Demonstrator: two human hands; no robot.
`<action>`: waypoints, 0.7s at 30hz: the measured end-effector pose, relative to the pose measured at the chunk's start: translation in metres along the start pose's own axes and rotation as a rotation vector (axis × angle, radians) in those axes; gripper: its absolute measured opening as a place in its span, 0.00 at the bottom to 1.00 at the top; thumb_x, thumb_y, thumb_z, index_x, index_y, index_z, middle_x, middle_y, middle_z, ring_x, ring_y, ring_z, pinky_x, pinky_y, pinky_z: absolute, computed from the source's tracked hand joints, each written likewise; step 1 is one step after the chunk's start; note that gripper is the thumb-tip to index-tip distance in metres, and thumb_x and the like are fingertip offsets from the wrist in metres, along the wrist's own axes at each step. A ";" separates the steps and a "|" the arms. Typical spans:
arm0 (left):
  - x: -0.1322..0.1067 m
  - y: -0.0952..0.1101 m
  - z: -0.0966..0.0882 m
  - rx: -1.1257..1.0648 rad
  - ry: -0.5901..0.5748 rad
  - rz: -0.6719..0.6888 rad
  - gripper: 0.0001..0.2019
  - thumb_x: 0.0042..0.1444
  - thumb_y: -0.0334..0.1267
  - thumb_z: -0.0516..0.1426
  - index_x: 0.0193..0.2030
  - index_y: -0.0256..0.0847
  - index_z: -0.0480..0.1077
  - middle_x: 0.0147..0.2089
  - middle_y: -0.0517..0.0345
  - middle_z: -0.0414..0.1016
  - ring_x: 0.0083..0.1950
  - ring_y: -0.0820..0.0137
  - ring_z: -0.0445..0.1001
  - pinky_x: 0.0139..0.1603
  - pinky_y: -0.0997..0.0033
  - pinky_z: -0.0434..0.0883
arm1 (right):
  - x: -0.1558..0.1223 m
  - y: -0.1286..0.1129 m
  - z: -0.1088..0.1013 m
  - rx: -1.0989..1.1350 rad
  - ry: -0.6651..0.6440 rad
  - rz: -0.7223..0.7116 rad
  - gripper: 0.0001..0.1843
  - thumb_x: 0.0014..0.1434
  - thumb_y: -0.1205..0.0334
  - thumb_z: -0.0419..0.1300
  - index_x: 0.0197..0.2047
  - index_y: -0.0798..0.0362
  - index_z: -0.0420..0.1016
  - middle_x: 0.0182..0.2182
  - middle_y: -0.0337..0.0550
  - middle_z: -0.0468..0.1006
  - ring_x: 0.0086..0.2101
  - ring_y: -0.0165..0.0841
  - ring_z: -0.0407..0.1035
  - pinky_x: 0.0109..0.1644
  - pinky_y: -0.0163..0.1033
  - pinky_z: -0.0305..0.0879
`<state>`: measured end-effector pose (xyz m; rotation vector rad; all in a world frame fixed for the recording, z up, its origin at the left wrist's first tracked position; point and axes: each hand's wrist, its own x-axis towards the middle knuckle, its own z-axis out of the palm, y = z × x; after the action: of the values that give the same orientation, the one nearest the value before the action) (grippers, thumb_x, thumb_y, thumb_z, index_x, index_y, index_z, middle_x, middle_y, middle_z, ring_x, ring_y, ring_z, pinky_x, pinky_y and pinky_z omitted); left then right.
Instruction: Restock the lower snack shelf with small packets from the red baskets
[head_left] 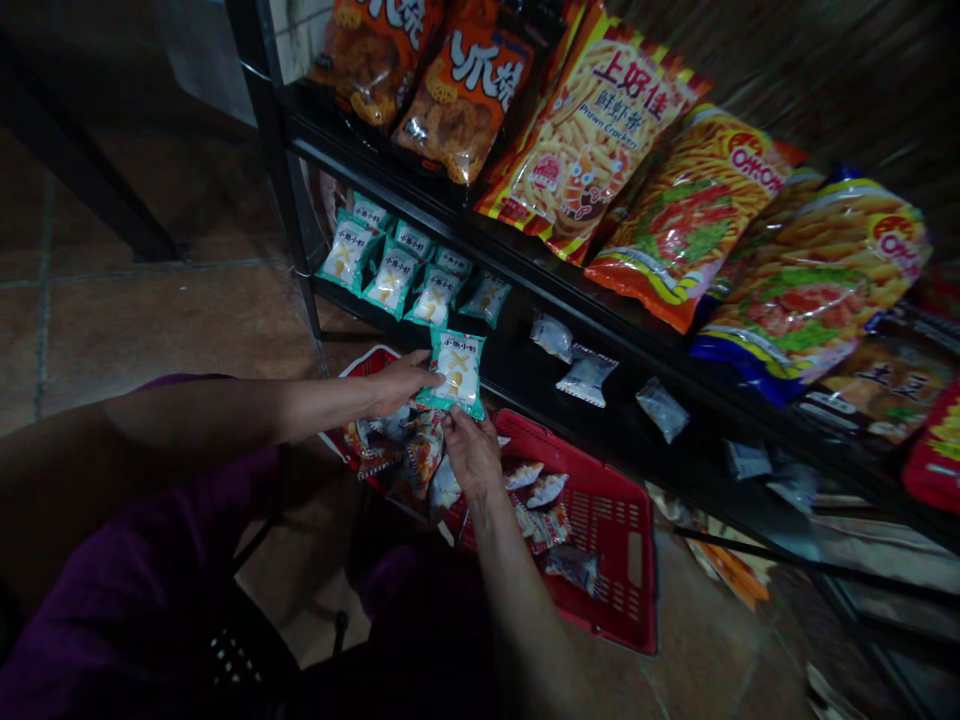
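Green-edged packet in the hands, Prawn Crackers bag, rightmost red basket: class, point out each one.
Green-edged packet [459, 368]: head view, on its white front.
Prawn Crackers bag [586, 140]: head view, on its printed front.
Rightmost red basket [634, 612]: head view, on its end wall, near the handle slot.

Exposure low overall; corners and bottom of frame fall to near black, detail in the purple clothing at lower left mostly lost. Glossy highlights on the prawn cracker bag, top centre; light direction cannot be told. Lower shelf in shade. Green-and-white packet mid-frame: among the paler patches, print legible, slightly soft. Upper right background streaked with blur; bags at right edge smeared, stretched. Shelf lines tilted.
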<state>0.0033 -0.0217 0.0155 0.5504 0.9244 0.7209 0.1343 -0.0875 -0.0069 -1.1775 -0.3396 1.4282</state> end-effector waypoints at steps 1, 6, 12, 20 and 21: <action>-0.001 0.000 0.001 -0.002 -0.003 0.001 0.28 0.45 0.25 0.60 0.56 0.37 0.64 0.43 0.50 0.76 0.34 0.69 0.74 0.34 0.71 0.70 | -0.001 0.000 0.000 -0.009 -0.011 -0.004 0.18 0.39 0.70 0.70 0.36 0.48 0.76 0.32 0.32 0.80 0.30 0.22 0.70 0.32 0.26 0.67; -0.002 -0.004 -0.001 0.042 0.013 0.046 0.34 0.45 0.26 0.59 0.62 0.39 0.59 0.45 0.52 0.76 0.36 0.70 0.74 0.38 0.72 0.71 | -0.006 -0.002 0.002 -0.046 -0.014 -0.023 0.22 0.39 0.69 0.70 0.40 0.46 0.76 0.33 0.31 0.80 0.30 0.23 0.70 0.33 0.28 0.67; 0.008 -0.013 -0.008 0.227 0.022 0.124 0.38 0.45 0.25 0.56 0.66 0.37 0.53 0.56 0.47 0.71 0.49 0.64 0.73 0.49 0.66 0.70 | -0.002 -0.008 -0.005 -0.076 -0.006 0.048 0.17 0.44 0.58 0.70 0.39 0.46 0.76 0.40 0.35 0.80 0.39 0.28 0.72 0.39 0.33 0.70; 0.011 -0.029 -0.006 0.440 0.059 0.152 0.39 0.46 0.26 0.54 0.68 0.41 0.52 0.63 0.51 0.66 0.54 0.62 0.71 0.54 0.65 0.68 | 0.013 0.005 -0.024 -0.256 0.160 0.059 0.22 0.40 0.53 0.71 0.39 0.48 0.74 0.38 0.37 0.79 0.42 0.32 0.72 0.40 0.36 0.72; 0.012 -0.032 -0.005 0.445 0.064 0.163 0.39 0.45 0.26 0.54 0.68 0.42 0.53 0.62 0.52 0.66 0.55 0.62 0.70 0.54 0.65 0.67 | 0.016 0.007 -0.031 -0.323 0.152 0.029 0.21 0.41 0.52 0.70 0.39 0.48 0.74 0.38 0.38 0.79 0.42 0.33 0.72 0.41 0.38 0.72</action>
<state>0.0142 -0.0326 -0.0152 1.0092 1.1164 0.6824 0.1578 -0.0879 -0.0338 -1.5489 -0.4593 1.3301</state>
